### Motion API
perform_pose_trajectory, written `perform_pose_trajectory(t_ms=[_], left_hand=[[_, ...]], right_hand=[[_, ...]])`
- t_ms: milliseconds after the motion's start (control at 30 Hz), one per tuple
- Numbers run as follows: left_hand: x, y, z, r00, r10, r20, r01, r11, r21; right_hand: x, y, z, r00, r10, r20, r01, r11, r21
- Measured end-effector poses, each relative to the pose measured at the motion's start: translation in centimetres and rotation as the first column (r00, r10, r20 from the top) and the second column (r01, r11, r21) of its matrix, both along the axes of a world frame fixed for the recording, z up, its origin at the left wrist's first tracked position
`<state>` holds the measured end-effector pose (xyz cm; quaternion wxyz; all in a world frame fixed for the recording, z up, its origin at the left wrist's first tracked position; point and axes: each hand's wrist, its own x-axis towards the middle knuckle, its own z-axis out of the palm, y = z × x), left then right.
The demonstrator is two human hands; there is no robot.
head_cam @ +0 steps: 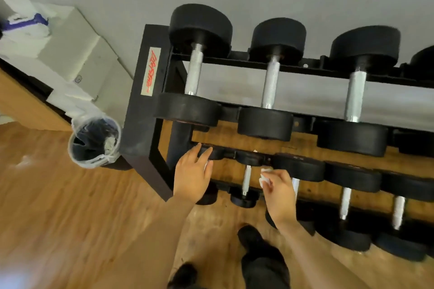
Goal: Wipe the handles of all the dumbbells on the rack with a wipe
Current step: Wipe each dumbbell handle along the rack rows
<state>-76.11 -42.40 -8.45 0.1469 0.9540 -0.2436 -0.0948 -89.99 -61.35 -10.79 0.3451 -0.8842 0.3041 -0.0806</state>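
At the rack's (150, 124) low end, my right hand (279, 195) pinches the wipe (264, 179); left hand's (192, 176) spread fingers (205, 155) could nudge a dumbbell (246, 178) loose

Gym room, black dumbbell rack (143, 110), rubber-headed dumbbells (195, 65), wood floor (58, 195)
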Motion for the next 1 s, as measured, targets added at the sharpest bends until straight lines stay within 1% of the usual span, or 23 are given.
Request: perform_pose_trajectory(t_ms=[67, 167, 267, 367, 567, 667, 800, 900, 1000], left_hand=[[0.8, 0.8, -1.3, 0.998, -0.064, -0.001, 0.064, 0.998, -0.006], [1.5, 2.1, -3.3, 0.991, -0.131, -0.002, 0.131, 0.991, -0.005], [1.4, 3.6, -5.7, 0.986, -0.166, 0.005, 0.166, 0.985, -0.043], [0.9, 5.2, -9.1, 0.982, -0.186, 0.025, 0.188, 0.98, -0.061], [1.0, 6.5, -16.2, 0.979, -0.198, 0.053, 0.201, 0.978, -0.059], [2.0, 5.9, -19.8, 0.98, -0.179, 0.089, 0.188, 0.976, -0.108], [4.3, 3.6, -25.0, 0.965, -0.163, 0.204, 0.198, 0.967, -0.162], [6.0, 1.6, -28.2, 0.946, -0.137, 0.293, 0.201, 0.959, -0.198], [6.9, 0.3, -30.8, 0.918, -0.132, 0.375, 0.219, 0.955, -0.198]], right_hand=[[-0.5, 1.6, -1.3, 0.997, -0.08, 0.002, 0.08, 0.996, 0.031], [-1.7, 4.5, -4.4, 0.977, -0.209, -0.041, 0.211, 0.975, 0.075], [-2.4, 7.3, -8.3, 0.958, -0.28, -0.06, 0.286, 0.948, 0.141], [-2.6, 9.1, -12.1, 0.958, -0.279, -0.069, 0.287, 0.939, 0.19], [-1.9, 9.7, -19.6, 0.958, -0.284, -0.049, 0.288, 0.943, 0.165], [-0.4, 8.4, -22.7, 0.948, -0.318, -0.029, 0.319, 0.935, 0.157], [2.2, 6.5, -26.5, 0.928, -0.367, 0.07, 0.357, 0.926, 0.12], [3.8, 4.4, -29.6, 0.917, -0.363, 0.165, 0.351, 0.931, 0.098], [4.8, 2.2, -32.3, 0.908, -0.355, 0.224, 0.347, 0.935, 0.074]])
